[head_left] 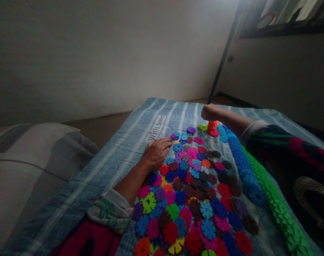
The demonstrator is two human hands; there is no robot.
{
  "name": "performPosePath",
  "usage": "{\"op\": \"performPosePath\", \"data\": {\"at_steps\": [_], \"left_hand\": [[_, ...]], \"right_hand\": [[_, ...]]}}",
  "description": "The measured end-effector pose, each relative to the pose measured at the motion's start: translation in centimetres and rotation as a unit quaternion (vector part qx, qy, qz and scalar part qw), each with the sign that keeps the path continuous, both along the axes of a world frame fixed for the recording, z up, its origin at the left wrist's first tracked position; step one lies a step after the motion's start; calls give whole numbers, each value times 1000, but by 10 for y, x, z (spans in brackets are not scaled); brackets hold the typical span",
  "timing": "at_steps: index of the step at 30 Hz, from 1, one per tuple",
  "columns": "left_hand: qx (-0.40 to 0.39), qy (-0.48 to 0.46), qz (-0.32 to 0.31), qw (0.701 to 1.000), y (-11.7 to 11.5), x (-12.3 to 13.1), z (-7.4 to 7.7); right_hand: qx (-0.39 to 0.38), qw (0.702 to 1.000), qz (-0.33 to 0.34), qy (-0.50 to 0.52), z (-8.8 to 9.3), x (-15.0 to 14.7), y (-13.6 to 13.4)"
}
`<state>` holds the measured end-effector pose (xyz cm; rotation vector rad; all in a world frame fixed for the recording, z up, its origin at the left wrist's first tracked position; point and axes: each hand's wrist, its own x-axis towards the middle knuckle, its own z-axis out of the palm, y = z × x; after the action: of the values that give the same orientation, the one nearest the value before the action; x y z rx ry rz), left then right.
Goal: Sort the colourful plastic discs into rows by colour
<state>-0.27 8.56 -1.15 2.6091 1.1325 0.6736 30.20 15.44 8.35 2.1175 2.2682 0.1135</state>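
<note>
Many coloured plastic snowflake discs (194, 192) lie spread on a blue striped bedsheet (124, 149). My left hand (157, 152) rests palm down at the pile's left edge, fingers curled loosely over discs near a blue one (177, 134). My right hand (210, 112) is at the far end, fingers closed by a short stack of orange discs (212, 124); what it grips is hidden. A long blue rod of joined discs (242, 167) and a longer green one (279, 209) lie along the right side.
A grey pillow (31, 167) lies at the left of the bed. A pale wall stands behind, with a dark door frame (223, 57) at the right. A green disc (202, 127) and a purple one (191, 130) lie at the far end.
</note>
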Motion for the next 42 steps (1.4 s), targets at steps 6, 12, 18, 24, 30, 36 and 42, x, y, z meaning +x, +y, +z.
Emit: {"op": "performPosePath", "data": {"at_steps": [6,12,18,24,30,36,42], "left_hand": [[11,13,-1,1000,-2,0,2],[9,18,0,1000,-2,0,3],[7,23,-5,1000,-2,0,3],[2,25,-4,1000,0,-1,1],[-2,18,-4,1000,-1,-1,2],[0,21,0,1000,-4,2,5],[8,25,14,1000,-7,3,8]], "right_hand": [[-48,997,29,-59,-2,-12,-6],[-142,985,66,-77,-15,-14,1],[-150,983,65,-89,-24,-12,3],[-141,984,68,-84,-27,-12,1],[-108,988,82,-75,-18,-18,-11],[-32,988,148,-43,-1,-60,-56],[-72,976,203,-44,-8,-119,-101]]}}
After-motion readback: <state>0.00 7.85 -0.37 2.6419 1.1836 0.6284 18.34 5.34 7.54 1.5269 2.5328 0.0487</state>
